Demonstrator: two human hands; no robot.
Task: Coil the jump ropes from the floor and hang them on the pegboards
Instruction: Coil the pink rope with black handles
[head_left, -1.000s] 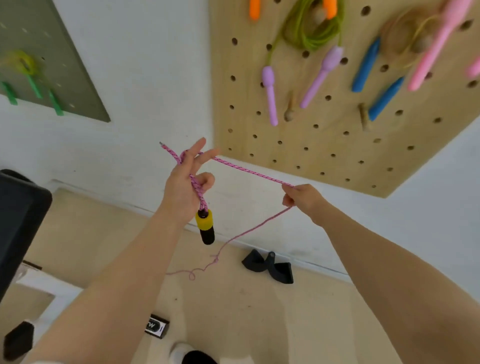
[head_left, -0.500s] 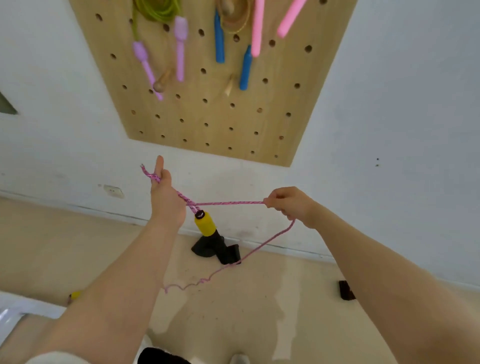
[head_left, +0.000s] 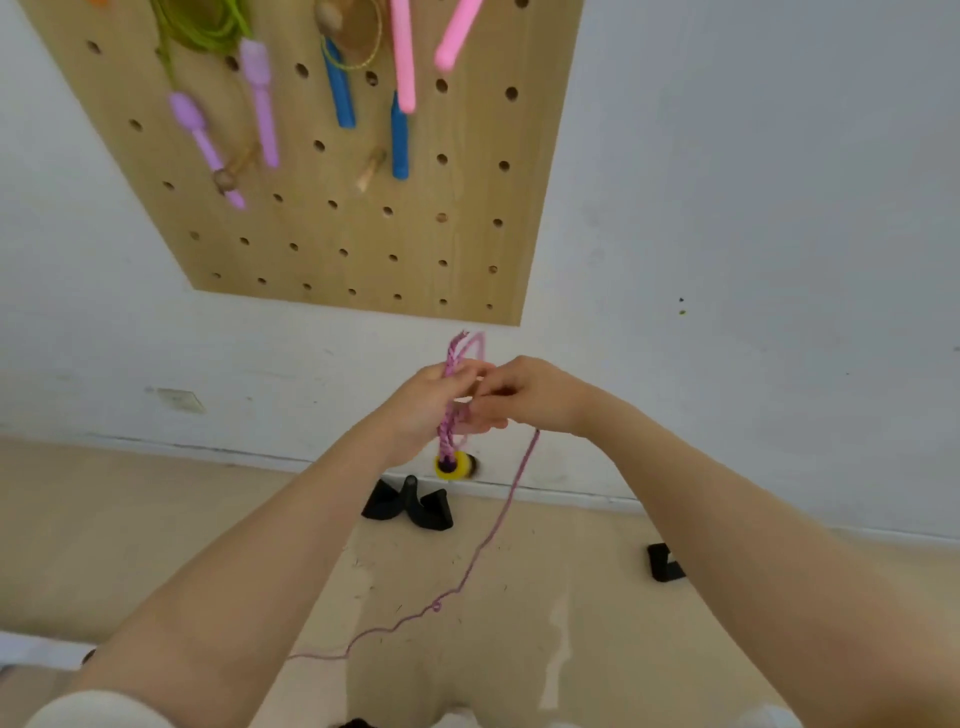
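Coiling under way: my left hand (head_left: 431, 410) grips the gathered loops of the pink jump rope (head_left: 451, 410), my right hand (head_left: 530, 397) pinches in another at 3 o'clock, its tail trails over the floor (head_left: 156, 519), pegboard (head_left: 467, 218) hanging pending.

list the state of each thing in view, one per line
pink rope: partly coiled, tail trailing to the floor
yellow handle: hanging below the left hand
left hand: gripping the rope loops
right hand: pinching the rope beside the left hand
pegboard: on the wall, other ropes already hung
black wedge piece: lying on the floor by the wall
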